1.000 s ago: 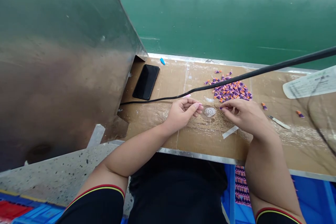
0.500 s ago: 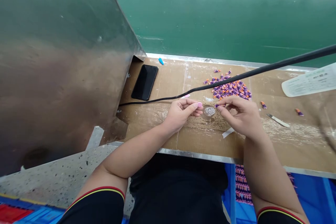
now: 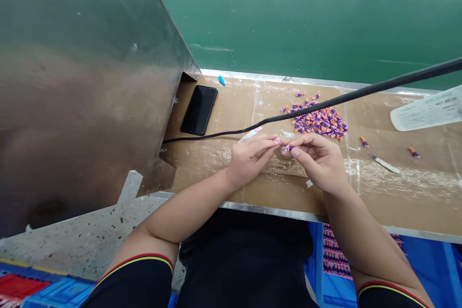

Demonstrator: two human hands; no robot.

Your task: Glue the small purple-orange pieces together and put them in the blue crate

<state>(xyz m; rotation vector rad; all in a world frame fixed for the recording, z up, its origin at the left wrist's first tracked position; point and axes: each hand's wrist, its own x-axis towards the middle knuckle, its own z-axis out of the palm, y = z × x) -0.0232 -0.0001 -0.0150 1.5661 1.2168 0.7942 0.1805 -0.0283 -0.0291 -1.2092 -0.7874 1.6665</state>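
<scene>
Between the fingertips of my left hand [image 3: 250, 156] is a small round pink piece [image 3: 277, 141]. My right hand [image 3: 321, 159] pinches a small purple piece [image 3: 289, 148] just to the right of it. The two hands are close together over the cardboard-covered table [image 3: 202, 173]. A small clear round dish [image 3: 284, 150] lies mostly hidden behind the right fingertips. Beyond my right hand is a pile of small purple and orange pieces [image 3: 321, 122]. A white strip with a pink end [image 3: 251, 133] lies behind my left hand.
A black cable [image 3: 346, 101] crosses above the table. A phone [image 3: 199, 109] and a blue cap [image 3: 221, 80] lie at the left. To the right are a small knife [image 3: 384, 164], two loose pieces and a whitish container [image 3: 426, 109]. A metal panel [image 3: 90, 82] stands at left.
My right hand has moved left with the purple piece, closer to my left hand. The clear dish is now mostly covered. My left hand has turned slightly, still holding the pink piece.
</scene>
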